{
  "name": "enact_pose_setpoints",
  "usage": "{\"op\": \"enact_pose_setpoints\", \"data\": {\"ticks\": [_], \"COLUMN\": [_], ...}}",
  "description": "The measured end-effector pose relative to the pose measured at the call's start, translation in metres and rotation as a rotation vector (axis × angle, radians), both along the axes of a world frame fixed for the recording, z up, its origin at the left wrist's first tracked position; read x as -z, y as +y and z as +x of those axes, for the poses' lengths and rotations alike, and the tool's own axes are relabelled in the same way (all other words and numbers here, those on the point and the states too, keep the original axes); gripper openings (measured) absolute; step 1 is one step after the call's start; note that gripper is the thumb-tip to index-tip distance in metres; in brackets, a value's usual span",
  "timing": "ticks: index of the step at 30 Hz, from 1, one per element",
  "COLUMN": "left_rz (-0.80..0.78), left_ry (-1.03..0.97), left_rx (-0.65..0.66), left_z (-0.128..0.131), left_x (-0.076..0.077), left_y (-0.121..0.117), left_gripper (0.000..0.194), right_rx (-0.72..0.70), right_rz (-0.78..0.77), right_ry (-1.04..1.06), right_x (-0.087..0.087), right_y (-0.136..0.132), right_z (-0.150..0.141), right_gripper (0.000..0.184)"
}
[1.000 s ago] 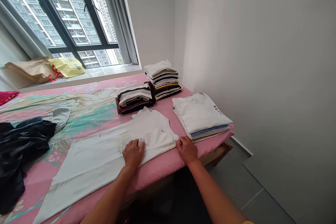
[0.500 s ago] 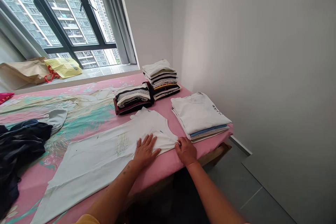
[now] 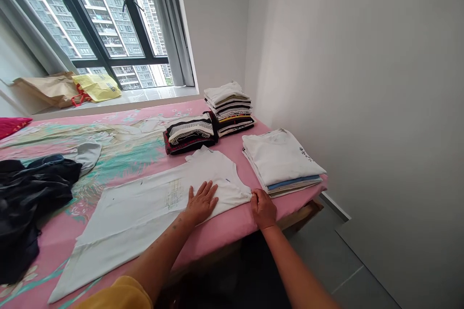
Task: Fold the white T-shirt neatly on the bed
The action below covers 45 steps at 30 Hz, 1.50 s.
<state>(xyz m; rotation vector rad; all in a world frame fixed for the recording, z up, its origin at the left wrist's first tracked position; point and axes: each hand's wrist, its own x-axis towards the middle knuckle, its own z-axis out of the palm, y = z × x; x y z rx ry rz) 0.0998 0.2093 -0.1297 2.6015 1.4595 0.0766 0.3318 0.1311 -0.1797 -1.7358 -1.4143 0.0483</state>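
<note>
Slantwise on pink bedding (image 3: 226, 227), white shirt (image 3: 145, 198), hem (image 3: 81, 247) lower left

1. Between shirt (image 3: 145, 207) and white stack (image 3: 282, 154), a strip of bare sheet (image 3: 232, 144) leaves passage, tightest by the right hand (image 3: 264, 208).
2. The white stack blocks that hand's right; the wall (image 3: 362, 106) stands beyond.
3. Striped stack (image 3: 192, 130) and tall stack (image 3: 232, 106) obstruct behind the collar.
4. Open sheet separates dark clothes (image 3: 36, 198) from shirt.

Mustard-yellow left sleeve (image 3: 121, 294), curved hem (image 3: 144, 288), small dark marks (image 3: 177, 224) on left forearm (image 3: 159, 251), bare left hand (image 3: 200, 203), bare right forearm (image 3: 290, 263), bare right hand (image 3: 263, 208)
</note>
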Motion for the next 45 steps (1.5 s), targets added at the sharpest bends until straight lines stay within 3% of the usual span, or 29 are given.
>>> {"op": "enact_pose_setpoints", "data": {"ticks": [5, 9, 12, 14, 16, 18, 20, 22, 24, 27, 31, 33, 35, 38, 40, 42, 45], "left_rz": [0.279, 0.409, 0.411, 0.390, 0.361, 0.326, 0.285, 0.244, 0.201, 0.129, 0.065, 0.099, 0.158, 0.167, 0.132, 0.104, 0.070], "left_ry": [-0.254, -0.415, -0.466, -0.474, -0.454, -0.401, -0.310, -0.200, -0.106, -0.033, -0.031, -0.075, -0.141, -0.210, -0.218, -0.197, -0.113], "left_rx": [0.068, 0.102, 0.117, 0.153, 0.193, 0.222, 0.185, 0.038, -0.158, -0.312, -0.318, -0.289, -0.180, 0.050, 0.106, 0.071, -0.108], "left_z": [-0.016, -0.058, -0.096, -0.114, -0.125, -0.128, -0.131, -0.136, -0.145, -0.158, -0.164, -0.163, -0.158, -0.146, -0.145, -0.161, -0.220], "left_x": [-0.012, -0.012, -0.005, 0.001, 0.004, 0.007, 0.010, 0.013, 0.018, 0.022, 0.015, 0.008, 0.001, -0.010, -0.015, -0.015, -0.006], "left_y": [-0.024, -0.060, -0.080, -0.085, -0.084, -0.080, -0.075, -0.072, -0.072, -0.074, -0.077, -0.081, -0.088, -0.099, -0.102, -0.100, -0.098], "left_gripper": [0.036, 0.029, 0.029, 0.033, 0.039, 0.044, 0.045, 0.041, 0.049, 0.065, 0.066, 0.063, 0.055, 0.045, 0.045, 0.043, 0.044], "right_rx": [-0.004, -0.016, -0.049, -0.189, -0.417, -0.654, -0.799, -0.762, -0.601, -0.486, -0.500, -0.498, -0.520, -0.705, -0.868, -0.929, -0.780], "right_rz": [0.039, 0.065, 0.187, 0.278, 0.290, 0.216, 0.074, -0.122, -0.289, -0.356, -0.364, -0.374, -0.310, -0.149, -0.139, -0.197, -0.253], "right_ry": [0.057, 0.101, 0.130, 0.103, 0.038, -0.068, -0.225, -0.367, -0.436, -0.482, -0.504, -0.485, -0.454, -0.400, -0.391, -0.423, -0.478], "right_x": [0.005, 0.009, -0.001, -0.016, -0.033, -0.045, -0.048, -0.042, -0.030, -0.013, -0.011, -0.021, -0.036, -0.058, -0.062, -0.055, -0.027], "right_y": [-0.003, -0.006, -0.014, -0.021, -0.026, -0.025, -0.016, -0.003, 0.010, 0.019, 0.016, 0.012, 0.006, 0.003, 0.009, 0.022, 0.047], "right_z": [0.001, 0.005, -0.006, -0.025, -0.050, -0.073, -0.086, -0.084, -0.073, -0.055, -0.053, -0.063, -0.083, -0.118, -0.130, -0.124, -0.089], "right_gripper": [0.025, 0.025, 0.022, 0.016, 0.014, 0.019, 0.025, 0.034, 0.051, 0.068, 0.067, 0.064, 0.055, 0.041, 0.037, 0.035, 0.039]}}
